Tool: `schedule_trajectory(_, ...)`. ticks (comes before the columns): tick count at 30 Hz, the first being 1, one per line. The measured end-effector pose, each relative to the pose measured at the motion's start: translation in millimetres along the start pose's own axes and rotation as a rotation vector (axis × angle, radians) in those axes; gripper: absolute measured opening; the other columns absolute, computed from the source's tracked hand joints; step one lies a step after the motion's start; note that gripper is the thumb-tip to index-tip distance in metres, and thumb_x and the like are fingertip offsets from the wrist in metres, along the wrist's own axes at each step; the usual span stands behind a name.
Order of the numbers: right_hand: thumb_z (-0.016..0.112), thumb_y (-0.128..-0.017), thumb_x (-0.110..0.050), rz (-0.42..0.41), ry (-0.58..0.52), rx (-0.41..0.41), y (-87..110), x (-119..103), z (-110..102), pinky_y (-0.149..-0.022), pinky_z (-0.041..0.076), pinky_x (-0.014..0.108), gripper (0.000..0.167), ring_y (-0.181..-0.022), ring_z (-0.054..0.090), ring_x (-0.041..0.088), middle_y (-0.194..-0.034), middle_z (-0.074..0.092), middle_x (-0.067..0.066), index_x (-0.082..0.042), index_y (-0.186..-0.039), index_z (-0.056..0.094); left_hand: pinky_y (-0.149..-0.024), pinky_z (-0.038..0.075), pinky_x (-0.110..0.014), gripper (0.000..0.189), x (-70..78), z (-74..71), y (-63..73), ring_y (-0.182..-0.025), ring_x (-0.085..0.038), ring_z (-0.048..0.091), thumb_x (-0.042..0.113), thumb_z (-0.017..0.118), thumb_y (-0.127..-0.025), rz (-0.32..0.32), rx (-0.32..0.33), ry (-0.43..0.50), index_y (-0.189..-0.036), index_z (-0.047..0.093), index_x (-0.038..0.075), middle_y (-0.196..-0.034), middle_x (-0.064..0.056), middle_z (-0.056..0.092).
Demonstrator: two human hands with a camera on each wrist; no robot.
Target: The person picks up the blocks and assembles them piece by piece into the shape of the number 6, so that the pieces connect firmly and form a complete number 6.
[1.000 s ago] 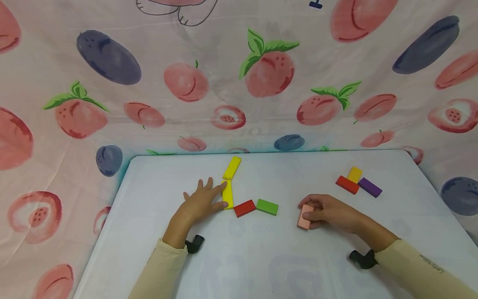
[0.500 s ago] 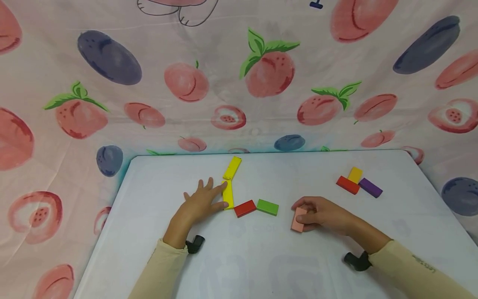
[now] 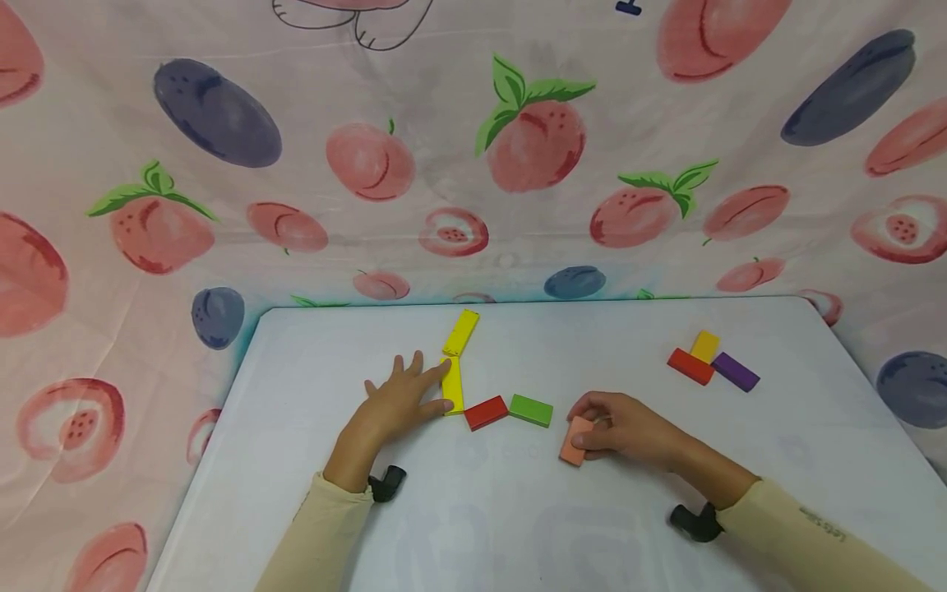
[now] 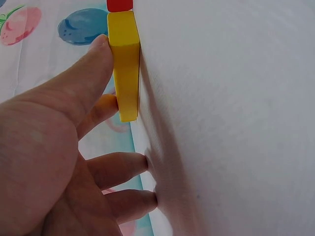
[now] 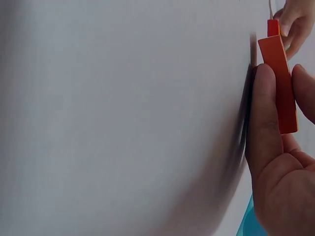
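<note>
In the head view my left hand (image 3: 395, 399) spreads its fingers beside a yellow block (image 3: 455, 386). Its thumb and index fingertips touch that block, which the left wrist view shows with the thumb against its side (image 4: 127, 73). Another yellow block (image 3: 462, 332) lies at its far end. From its near end, a red block (image 3: 486, 413) and a green block (image 3: 530, 410) continue the bent row to the right. My right hand (image 3: 632, 432) pinches a salmon-pink block (image 3: 573, 448) between thumb and fingers, just right of the green block. This block looks orange-red in the right wrist view (image 5: 284, 93).
Toward the back right of the white table (image 3: 296, 345) lie a second red block (image 3: 690, 367), an orange-yellow block (image 3: 704, 346) and a purple block (image 3: 736, 372), grouped together. A fruit-patterned cloth (image 3: 444, 99) hangs behind the table's back edge.
My right hand has moved left and slightly toward me with the salmon-pink block, bringing it closer to the green block. The left hand and the row of blocks have stayed in place.
</note>
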State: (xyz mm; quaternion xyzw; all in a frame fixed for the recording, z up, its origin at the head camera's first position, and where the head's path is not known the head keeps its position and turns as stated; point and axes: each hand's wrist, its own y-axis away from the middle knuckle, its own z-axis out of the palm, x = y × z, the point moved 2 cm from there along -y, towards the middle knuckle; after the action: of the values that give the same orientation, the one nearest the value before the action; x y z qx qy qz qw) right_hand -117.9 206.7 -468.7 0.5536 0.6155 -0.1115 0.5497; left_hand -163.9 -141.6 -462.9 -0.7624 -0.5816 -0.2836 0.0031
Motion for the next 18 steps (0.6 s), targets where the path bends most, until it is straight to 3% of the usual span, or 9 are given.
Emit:
schedule_trajectory(8, 0.083, -0.086, -0.031, -0.019, 0.142, 0.083, -1.4, -7, 9, -0.072, 0.058, 0.027, 0.04, -0.089, 0.06, 0.018, -0.108, 0.067, 0.001, -0.018, -0.122, 0.07, -0.104, 0.01, -0.09, 0.069, -0.4, 0.6, 0.2, -0.155, -0.052, 0.01, 0.046, 0.069, -0.096, 0.003, 0.005, -0.003, -0.157, 0.041, 0.032, -0.168, -0.021, 0.023)
schedule_trajectory(18, 0.087, -0.082, -0.033, -0.146, 0.282, 0.118, -0.5, -13, 14, -0.068, 0.052, 0.025, 0.036, -0.081, 0.059, 0.015, -0.089, 0.064, -0.004, -0.018, -0.106, 0.065, -0.104, 0.01, -0.09, 0.069, -0.7, 0.8, 0.2, -0.155, -0.052, 0.009, 0.046, 0.068, -0.096, 0.006, 0.007, -0.003, -0.157, 0.04, 0.033, -0.168, -0.02, 0.023)
